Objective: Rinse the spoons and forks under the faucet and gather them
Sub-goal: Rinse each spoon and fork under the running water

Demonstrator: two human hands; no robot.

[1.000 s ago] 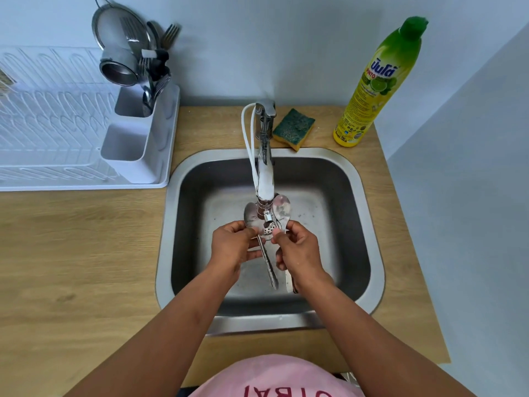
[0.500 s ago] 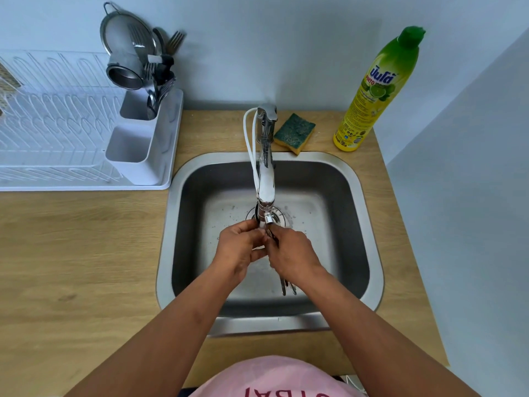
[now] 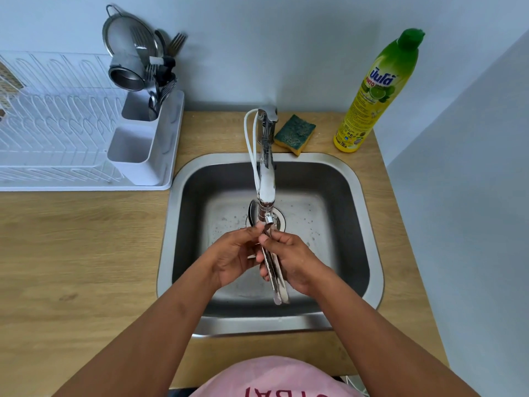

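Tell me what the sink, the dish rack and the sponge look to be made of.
Sink: brushed stainless steel, judging by its grey metallic sheen and soft reflections.
Dish rack: probably moulded white plastic, matte and uniformly coloured.
Sponge: likely yellow foam beneath a rough green scouring layer, fibrous-looking on top.

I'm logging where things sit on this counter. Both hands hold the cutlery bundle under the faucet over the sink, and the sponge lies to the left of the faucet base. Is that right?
Not quite. In the head view the sponge lies to the right of the faucet base, not the left. The rest stands: the left hand and right hand hold the cutlery bundle under the faucet over the sink.
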